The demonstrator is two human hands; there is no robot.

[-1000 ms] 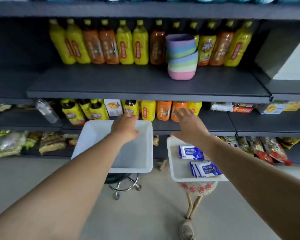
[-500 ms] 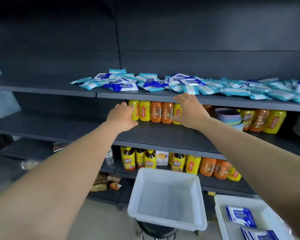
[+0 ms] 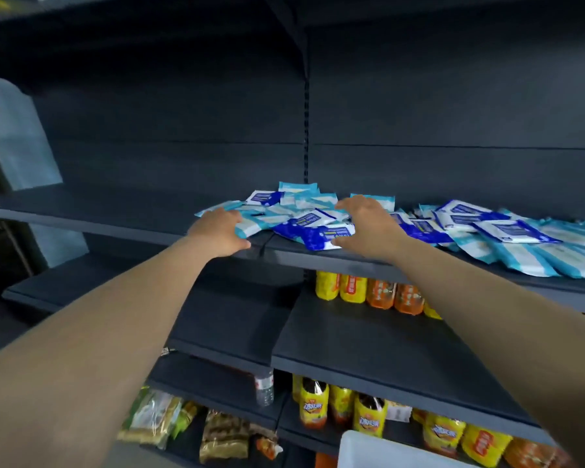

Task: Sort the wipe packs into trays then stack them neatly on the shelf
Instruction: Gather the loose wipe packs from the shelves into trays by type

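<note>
A loose heap of wipe packs lies along the upper dark shelf (image 3: 122, 228), some light blue (image 3: 520, 255), some dark blue (image 3: 466, 211). My left hand (image 3: 220, 231) is at the heap's left end, fingers over and thumb under the edge of a light blue wipe pack (image 3: 250, 228). My right hand (image 3: 368, 228) lies over a dark blue wipe pack (image 3: 314, 236) at the shelf's front edge, thumb beneath it. A corner of a white tray (image 3: 368, 449) shows at the bottom.
The shelf below (image 3: 368, 339) holds yellow and orange drink bottles (image 3: 379, 293) at the back. Lower shelves carry more bottles (image 3: 313, 407) and snack bags (image 3: 223, 440). A vertical shelf post (image 3: 306, 130) rises behind the heap.
The view has tilted up from the trays to the upper shelf. Both hands have risen from the lower shelf edge onto the wipe packs and closed on packs.
</note>
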